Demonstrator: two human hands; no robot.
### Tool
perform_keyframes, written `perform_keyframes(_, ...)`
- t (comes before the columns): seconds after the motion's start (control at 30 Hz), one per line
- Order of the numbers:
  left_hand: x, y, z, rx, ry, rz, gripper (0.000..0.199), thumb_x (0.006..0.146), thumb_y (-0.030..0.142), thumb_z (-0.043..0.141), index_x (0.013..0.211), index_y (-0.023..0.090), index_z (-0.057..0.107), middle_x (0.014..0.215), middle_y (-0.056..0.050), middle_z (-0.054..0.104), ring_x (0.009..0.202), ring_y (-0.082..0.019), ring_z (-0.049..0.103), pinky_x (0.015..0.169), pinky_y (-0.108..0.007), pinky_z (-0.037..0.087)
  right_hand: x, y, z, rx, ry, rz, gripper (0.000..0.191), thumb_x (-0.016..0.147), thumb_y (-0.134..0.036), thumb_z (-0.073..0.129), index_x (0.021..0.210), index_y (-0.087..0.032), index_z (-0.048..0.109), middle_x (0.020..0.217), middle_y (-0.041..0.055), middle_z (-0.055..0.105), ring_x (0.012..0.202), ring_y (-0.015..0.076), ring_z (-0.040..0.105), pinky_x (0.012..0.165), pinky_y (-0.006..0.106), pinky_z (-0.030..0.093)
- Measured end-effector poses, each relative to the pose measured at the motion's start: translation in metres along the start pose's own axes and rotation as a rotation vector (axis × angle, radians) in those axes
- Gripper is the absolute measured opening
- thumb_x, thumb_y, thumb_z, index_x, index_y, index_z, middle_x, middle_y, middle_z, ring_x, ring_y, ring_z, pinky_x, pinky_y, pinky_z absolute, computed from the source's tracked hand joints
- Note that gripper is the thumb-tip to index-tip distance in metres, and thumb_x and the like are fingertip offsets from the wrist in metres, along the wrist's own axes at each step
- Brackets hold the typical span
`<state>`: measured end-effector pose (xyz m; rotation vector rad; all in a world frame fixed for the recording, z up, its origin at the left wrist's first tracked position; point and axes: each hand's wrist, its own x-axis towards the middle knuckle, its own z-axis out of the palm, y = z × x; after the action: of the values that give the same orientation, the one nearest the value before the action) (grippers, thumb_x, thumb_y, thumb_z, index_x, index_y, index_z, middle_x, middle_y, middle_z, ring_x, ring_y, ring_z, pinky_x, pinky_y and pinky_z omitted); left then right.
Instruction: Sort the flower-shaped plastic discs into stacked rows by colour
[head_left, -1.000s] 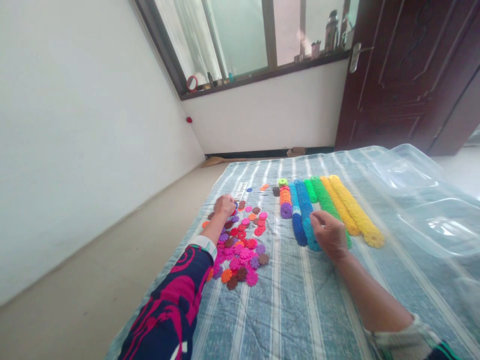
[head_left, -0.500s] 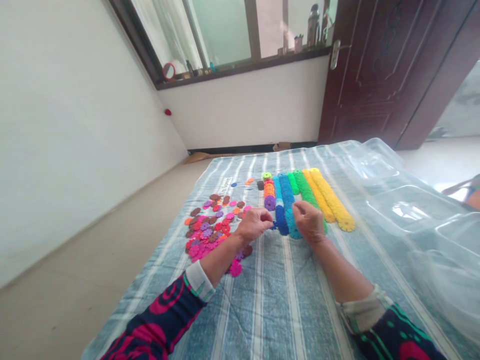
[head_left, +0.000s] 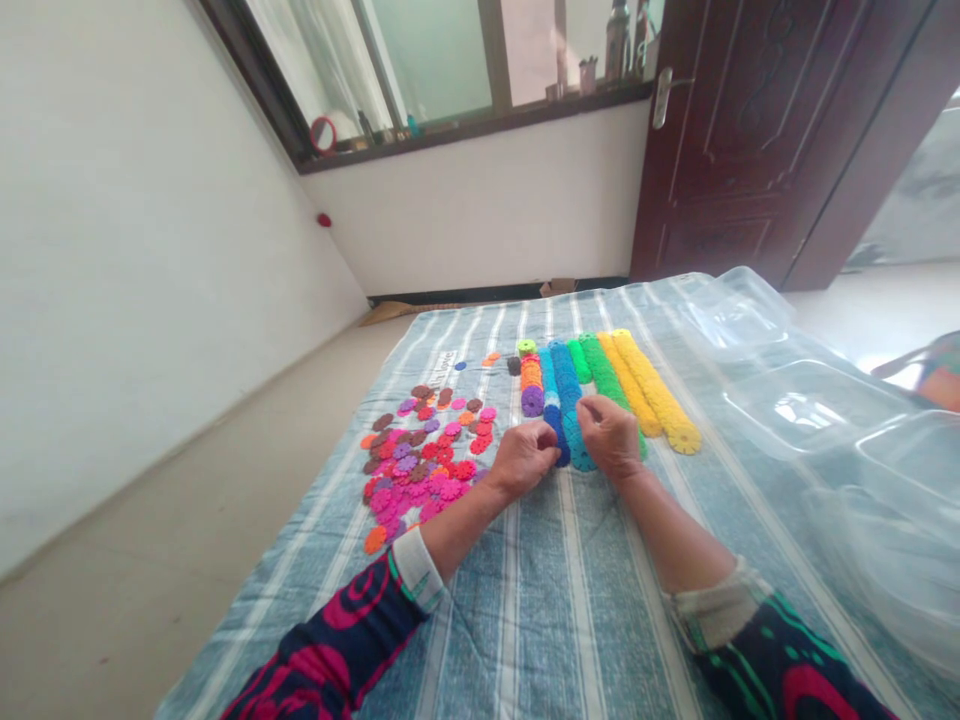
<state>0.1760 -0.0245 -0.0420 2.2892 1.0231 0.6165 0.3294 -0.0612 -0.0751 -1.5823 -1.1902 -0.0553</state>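
My left hand (head_left: 529,458) is pinched at the near end of the dark blue row (head_left: 552,415), on a dark blue notched disc mostly hidden by the fingers. My right hand (head_left: 611,437) is curled closed beside the lighter blue row (head_left: 566,375), partly covering the green row (head_left: 606,372); what its fingers hold, if anything, is hidden. These rows are flower-shaped plastic discs stacked on edge. Two yellow rows (head_left: 660,400) lie to the right. A short orange and purple row (head_left: 532,385) lies to the left.
Loose pink, red, brown and purple discs (head_left: 420,470) are spread on the striped cloth (head_left: 480,620) at left. Black discs (head_left: 514,366) and a blue disc (head_left: 460,366) lie farther back. Clear plastic containers (head_left: 806,405) stand along the right side. A wall and brown door (head_left: 720,150) are beyond.
My left hand has moved slightly right, bringing the blue disc against the dark blue row's near end. My right hand stays beside the rows. The view has shifted a little.
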Motion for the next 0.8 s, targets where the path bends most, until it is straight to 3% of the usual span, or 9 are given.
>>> perform_keyframes(0.17,0.005,-0.008,-0.010,0.016,0.051,0.024,0.004,0.072,0.013,0.063,0.069,0.016,0.064,0.071,0.001,0.063,0.068,-0.011,0.057,0.065,-0.021,0.043,0.000,0.000,0.000,0.012,0.010,-0.007,0.027,0.084,-0.032,0.045,0.072,-0.021,0.067,0.071,0.0046,0.069,0.067,0.0178,0.062,0.067,0.027,0.046)
perform_keyframes(0.37,0.035,-0.042,-0.046,0.266,0.166,-0.098,0.012,0.078,0.013,0.055,0.072,0.016,0.065,0.074,-0.001,0.066,0.074,-0.014,0.060,0.073,-0.024,0.046,-0.004,0.000,0.002,0.045,0.019,-0.006,0.028,0.083,-0.033,0.045,0.074,-0.021,0.068,0.072,0.0047,0.070,0.067,0.0183,0.063,0.067,0.028,0.047)
perform_keyframes(0.57,0.073,-0.088,-0.080,0.579,0.225,-0.284,0.030,0.080,0.009,0.050,0.102,0.014,0.070,0.109,-0.010,0.070,0.106,-0.020,0.062,0.096,-0.027,0.046,-0.007,0.000,0.004,0.068,0.030,-0.018,0.026,0.084,-0.034,0.048,0.075,-0.021,0.069,0.075,0.0053,0.072,0.068,0.0191,0.065,0.068,0.029,0.049)
perform_keyframes(0.8,0.110,-0.135,-0.091,0.730,0.182,-0.312,0.043,0.082,0.007,0.048,0.122,0.016,0.062,0.143,-0.014,0.050,0.132,-0.025,0.047,0.108,-0.035,0.041,-0.008,0.000,0.004,0.063,0.025,-0.030,0.026,0.085,-0.033,0.049,0.075,-0.020,0.069,0.073,0.0050,0.072,0.068,0.0191,0.066,0.068,0.029,0.049)
